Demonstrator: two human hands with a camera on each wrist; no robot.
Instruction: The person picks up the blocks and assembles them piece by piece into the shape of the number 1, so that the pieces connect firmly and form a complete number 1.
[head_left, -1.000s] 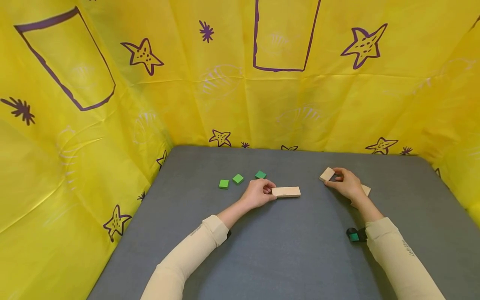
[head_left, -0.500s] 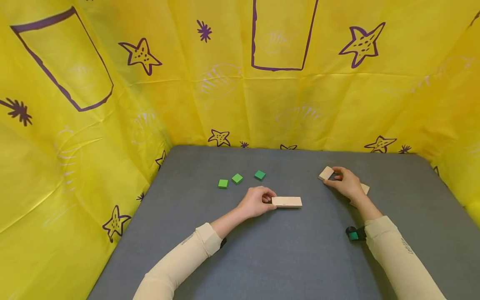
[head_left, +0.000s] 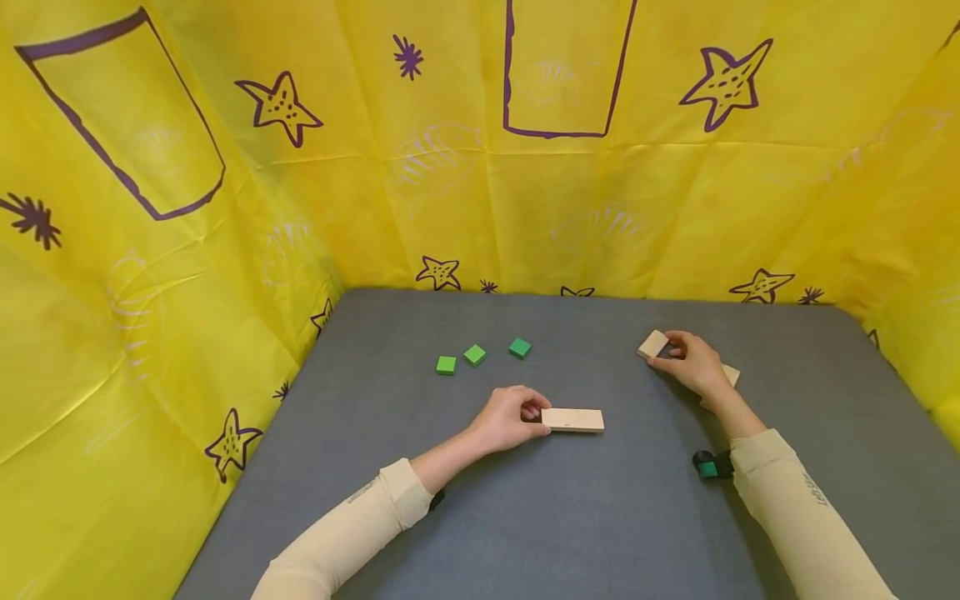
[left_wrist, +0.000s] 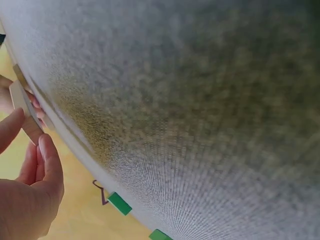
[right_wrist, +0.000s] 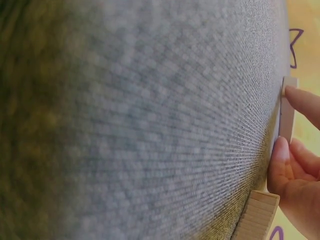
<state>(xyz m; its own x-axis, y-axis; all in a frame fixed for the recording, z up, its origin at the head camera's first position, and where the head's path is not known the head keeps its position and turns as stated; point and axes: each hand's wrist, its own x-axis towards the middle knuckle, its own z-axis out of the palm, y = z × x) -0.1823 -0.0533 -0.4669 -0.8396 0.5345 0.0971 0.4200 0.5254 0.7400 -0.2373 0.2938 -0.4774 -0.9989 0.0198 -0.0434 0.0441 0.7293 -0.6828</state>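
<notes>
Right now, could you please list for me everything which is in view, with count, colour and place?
Long wooden block: one, pale, in the left hand
Other wooden block: one, pale, in the right hand
Covered wooden piece: at least one, pale, partly behind the right hand
Light green blocks: two, light green, on the table
Dark green block: one, darker green, right of those
Table: one, grey, below
Patterned cloth: yellow, purple drawings, around the table
Wrist devices: two, black, at the cuffs
Sleeves: two, cream, on the arms
Hands: two, bare, pinching blocks
</notes>
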